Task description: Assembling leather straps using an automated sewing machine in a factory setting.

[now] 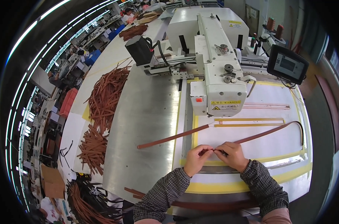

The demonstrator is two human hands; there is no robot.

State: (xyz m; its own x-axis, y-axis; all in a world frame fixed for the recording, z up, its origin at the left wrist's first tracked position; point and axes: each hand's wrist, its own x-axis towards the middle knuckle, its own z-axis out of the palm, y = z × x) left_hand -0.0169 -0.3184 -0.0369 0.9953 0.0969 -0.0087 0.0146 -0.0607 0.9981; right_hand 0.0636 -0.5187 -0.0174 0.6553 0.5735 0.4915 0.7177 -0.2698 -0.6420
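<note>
My left hand and my right hand meet fingertip to fingertip over the white, yellow-taped template sheet. Both are closed in a pinch on the end of a brown strap; the pinched end is mostly hidden by the fingers. From my right hand the strap runs to the far right, then curls back toward me. A second brown strap lies slanting across the metal plate, its tip near a narrow yellow-edged slot on the sheet. The sewing machine head stands just beyond my hands.
Piles of brown straps lie on the left of the table, with a shorter bundle nearer. A screen on an arm stands at the far right. More brown straps lie along the front edge, under my forearms.
</note>
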